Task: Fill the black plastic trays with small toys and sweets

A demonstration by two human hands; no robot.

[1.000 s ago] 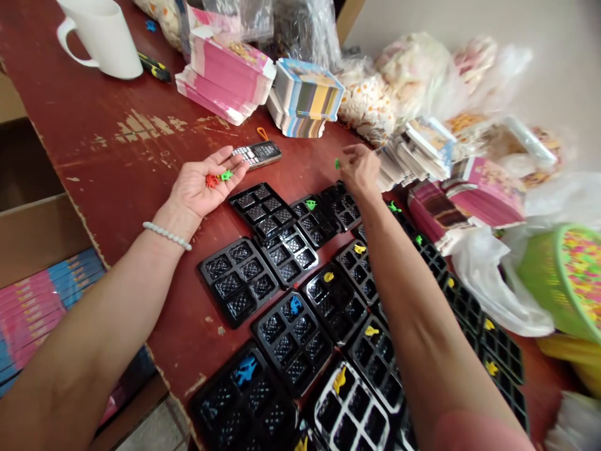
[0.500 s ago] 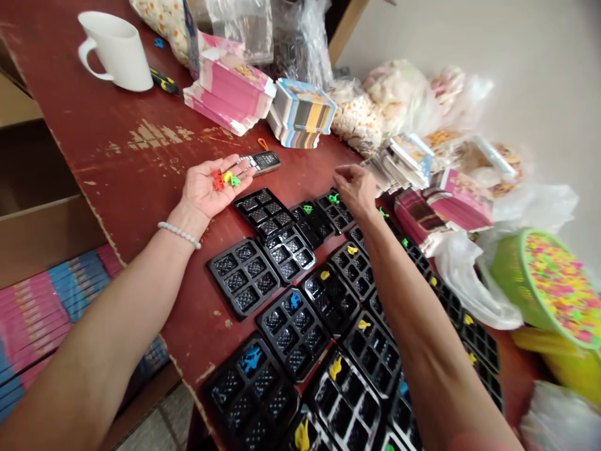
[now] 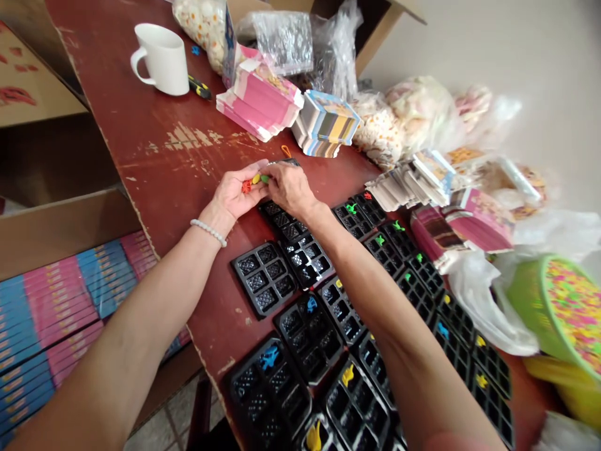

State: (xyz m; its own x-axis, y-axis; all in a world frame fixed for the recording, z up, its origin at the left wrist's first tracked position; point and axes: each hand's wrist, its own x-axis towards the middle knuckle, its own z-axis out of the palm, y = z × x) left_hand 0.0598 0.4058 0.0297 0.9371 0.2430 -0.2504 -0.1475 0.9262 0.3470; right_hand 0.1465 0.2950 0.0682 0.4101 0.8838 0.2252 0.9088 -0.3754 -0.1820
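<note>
My left hand (image 3: 237, 191), palm up with a beaded bracelet (image 3: 209, 232) on the wrist, cups a few small plastic figures (image 3: 246, 186) in red, yellow and green. Over that palm, the fingers of my right hand (image 3: 292, 188) are pinched together at a green figure (image 3: 265, 179). Below and to the right lie several black compartment trays (image 3: 265, 279). Many of them hold one small figure, such as a blue one (image 3: 269, 357), a yellow one (image 3: 348, 375) or a red one (image 3: 367, 196). A phone (image 3: 288, 162) is partly hidden behind my right hand.
A white mug (image 3: 165, 62) and a yellow-black cutter (image 3: 200, 87) are at the upper left. Pink (image 3: 267, 94) and blue card stacks (image 3: 326, 119) stand at the back, near plastic bags. A green basket (image 3: 528, 294) of colourful pieces is at the right. Packed boxes (image 3: 61, 313) lie below the table edge.
My right hand has moved left from above the far trays to my left palm. A red figure now shows in a far tray. The view has shifted, moving the table contents rightward.
</note>
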